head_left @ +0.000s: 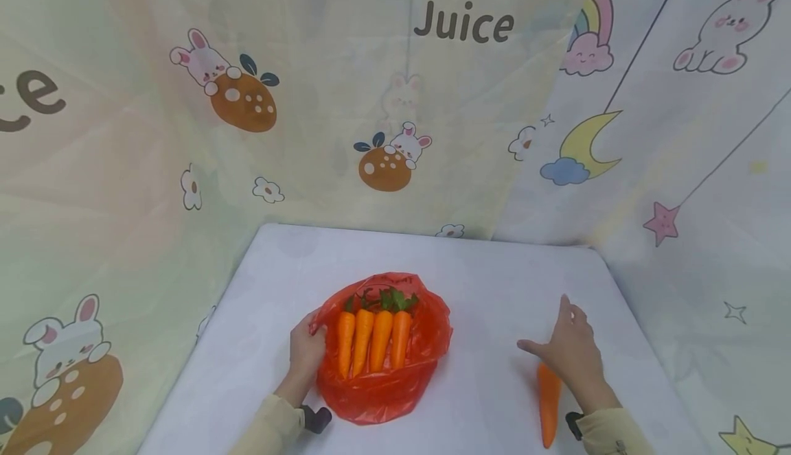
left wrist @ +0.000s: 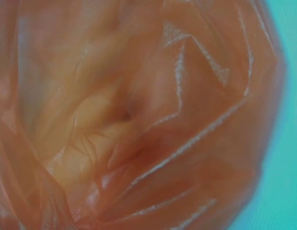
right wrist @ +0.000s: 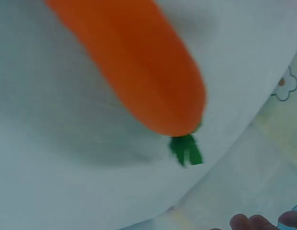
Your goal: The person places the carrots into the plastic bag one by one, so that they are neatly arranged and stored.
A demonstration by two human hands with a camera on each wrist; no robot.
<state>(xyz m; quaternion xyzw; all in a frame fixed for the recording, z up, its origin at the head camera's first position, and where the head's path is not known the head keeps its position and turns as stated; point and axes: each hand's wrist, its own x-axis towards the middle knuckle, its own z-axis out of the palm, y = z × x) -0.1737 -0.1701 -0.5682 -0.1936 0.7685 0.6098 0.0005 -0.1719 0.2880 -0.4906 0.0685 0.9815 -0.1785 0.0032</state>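
Observation:
A red plastic bag lies on the white table with its mouth spread wide. Several orange carrots with green tops rest side by side in it. My left hand grips the bag's left rim between thumb and fingers; the left wrist view is filled by the bag's crinkled film. At the right, my right hand is spread over a single carrot, thumb and fingers apart, holding nothing. In the right wrist view that carrot shows its green top, with fingertips low at the right.
The white table has rounded far corners. Cloth printed with rabbits, flowers and the word Juice hangs behind it and along both sides. Dark bands sit at my wrists, by the light sleeves.

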